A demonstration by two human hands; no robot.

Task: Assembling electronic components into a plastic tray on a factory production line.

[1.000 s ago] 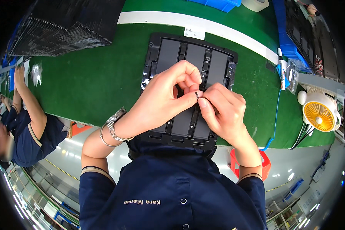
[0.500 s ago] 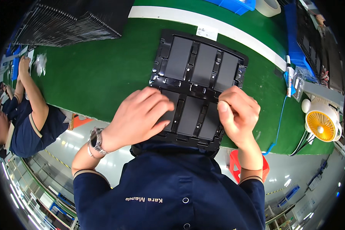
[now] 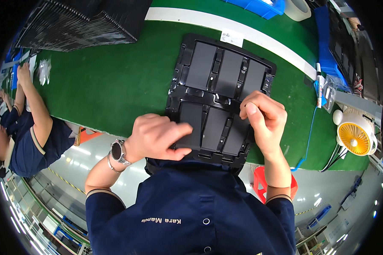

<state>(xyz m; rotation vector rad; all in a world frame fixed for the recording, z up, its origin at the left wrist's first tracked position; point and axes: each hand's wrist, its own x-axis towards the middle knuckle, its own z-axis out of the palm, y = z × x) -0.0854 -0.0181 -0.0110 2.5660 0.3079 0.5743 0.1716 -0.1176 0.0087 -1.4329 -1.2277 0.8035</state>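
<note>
A black moulded tray point(image 3: 187, 91) lies at the table's front edge, holding several flat dark grey rectangular panels in two rows. My left hand point(image 3: 159, 138) is over the tray's lower left side; its thumb and index finger are apart, the other fingers curled. The lower left panel point(image 3: 190, 117) is right beside those fingertips and looks slightly askew in its slot. Over the right side, my right hand point(image 3: 266, 121) has its fingers curled and its thumb pressed to them, partly covering the lower right panel point(image 3: 237, 136). Whatever may be in that pinch is hidden.
Stacked black trays point(image 3: 78, 27) stand at the back left of the green table point(image 3: 110, 85). A blue bin point(image 3: 264, 7), a tape roll point(image 3: 297, 9), a marker point(image 3: 319, 91) and a yellow-and-white fan point(image 3: 354, 138) are to the right. Another person point(image 3: 34, 127) sits at left.
My left hand has shifted slightly down and drawn its fingers in. My right hand has moved a little up. The lower left panel now looks more tilted in its slot.
</note>
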